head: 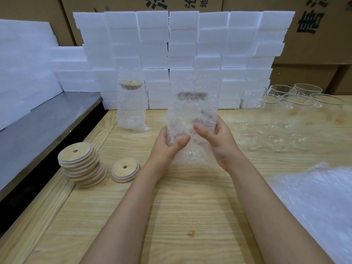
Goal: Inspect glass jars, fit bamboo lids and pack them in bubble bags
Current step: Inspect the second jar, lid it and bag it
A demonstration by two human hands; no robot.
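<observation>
My left hand [167, 147] and right hand [215, 143] curl around the bag [192, 111] low down, 2 thumbs pressing its front, right of the lid stack [80, 164]. Above my grip, the jar is hardly visible and its lid [192, 95] shows blurred.

A bagged jar [192, 115] is held over the bench [181, 210]. Behind it to the left a second bagged jar [130, 105] is stood; before it to the left, bamboo lids [81, 164] are stacked. Glass jars [297, 103] are grouped to its right, bubble bags [320, 199] are piled before it to the right, and foam blocks [182, 50] are stacked behind.
</observation>
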